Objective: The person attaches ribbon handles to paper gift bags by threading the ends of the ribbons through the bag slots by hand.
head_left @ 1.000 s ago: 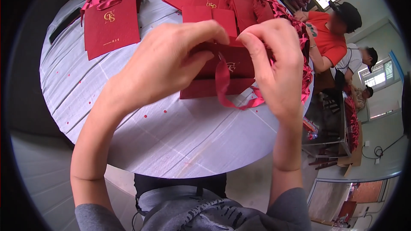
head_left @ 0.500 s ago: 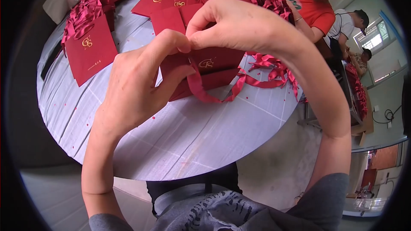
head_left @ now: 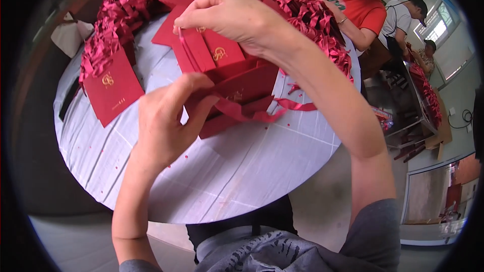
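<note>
A dark red paper gift bag [head_left: 259,84] with a gold emblem stands on the round table in front of me, its top toward me. My left hand [head_left: 164,118] pinches a red satin ribbon [head_left: 252,116] at the bag's left upper edge, thumb and forefinger closed. From there, one length of ribbon loops over the bag's front and trails right. Farther up and forward, my right hand [head_left: 229,17] pinches a raised stretch of ribbon, which runs taut down toward my left hand. My fingertips partly cover where the ribbon meets the bag.
Ribboned red bags pile up at the left [head_left: 118,25] and right [head_left: 315,22]. One flat bag [head_left: 113,88] leans out at the left. A pale sheet covers the round table [head_left: 237,171]. A person in a red shirt [head_left: 355,2] works across at the right, with others behind.
My right hand has risen away from my left hand, up and to the left, drawing the ribbon out straight. The left hand still pinches at the bag; the whole view has shifted slightly.
</note>
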Action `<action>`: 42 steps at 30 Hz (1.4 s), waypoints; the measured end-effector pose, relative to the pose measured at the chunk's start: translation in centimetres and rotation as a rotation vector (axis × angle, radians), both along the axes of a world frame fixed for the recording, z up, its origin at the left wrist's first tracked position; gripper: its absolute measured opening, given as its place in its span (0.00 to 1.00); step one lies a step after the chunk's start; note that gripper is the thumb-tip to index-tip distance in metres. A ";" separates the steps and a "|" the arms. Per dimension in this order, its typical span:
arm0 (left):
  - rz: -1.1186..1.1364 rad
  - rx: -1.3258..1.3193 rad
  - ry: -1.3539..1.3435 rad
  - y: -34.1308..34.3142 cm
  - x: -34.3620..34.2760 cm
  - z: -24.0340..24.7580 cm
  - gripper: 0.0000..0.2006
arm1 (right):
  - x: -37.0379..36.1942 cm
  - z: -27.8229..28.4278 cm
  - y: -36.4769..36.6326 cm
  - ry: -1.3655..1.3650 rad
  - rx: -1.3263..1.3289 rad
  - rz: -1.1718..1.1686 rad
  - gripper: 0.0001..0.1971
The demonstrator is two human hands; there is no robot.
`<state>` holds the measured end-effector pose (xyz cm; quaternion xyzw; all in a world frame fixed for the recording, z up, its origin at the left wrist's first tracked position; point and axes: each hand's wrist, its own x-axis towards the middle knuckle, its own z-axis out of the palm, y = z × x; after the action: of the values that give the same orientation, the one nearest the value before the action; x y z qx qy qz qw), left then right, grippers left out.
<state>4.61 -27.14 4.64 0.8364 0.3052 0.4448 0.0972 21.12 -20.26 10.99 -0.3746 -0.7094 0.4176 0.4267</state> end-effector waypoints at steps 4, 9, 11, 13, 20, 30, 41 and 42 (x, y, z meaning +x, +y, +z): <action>-0.048 0.091 0.033 -0.1 0.3 0.0 0.15 | -1.8 -0.7 1.6 0.104 -0.049 -0.091 0.07; -0.023 0.076 0.038 -0.5 0.4 -0.1 0.13 | -2.3 -1.3 1.7 0.041 0.193 -0.118 0.09; 0.004 0.050 0.014 0.1 0.4 -0.4 0.12 | -1.3 -1.3 0.5 -0.064 0.324 -0.319 0.10; 0.072 0.003 -0.025 0.0 -0.2 -0.5 0.10 | 0.0 -0.9 -2.7 -0.070 0.496 -0.372 0.10; 0.085 -0.080 -0.093 0.9 0.0 -0.7 0.09 | 2.0 -7.3 -10.1 -0.446 0.682 -0.424 0.11; 0.119 -0.030 -0.008 0.6 0.1 -0.4 0.08 | 7.8 -9.7 -15.6 -0.100 -0.013 -0.357 0.07; 0.083 0.217 0.384 0.0 2.5 3.9 0.09 | 11.6 -8.9 -18.8 0.385 0.097 -0.477 0.10; 0.046 0.185 0.413 -0.1 2.8 4.2 0.10 | 11.1 -8.8 -18.7 0.432 0.105 -0.496 0.11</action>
<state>7.44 -27.22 8.83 0.9078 0.2956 0.2924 -0.0543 32.26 -38.97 2.22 -0.4164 -0.5103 0.3337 0.6745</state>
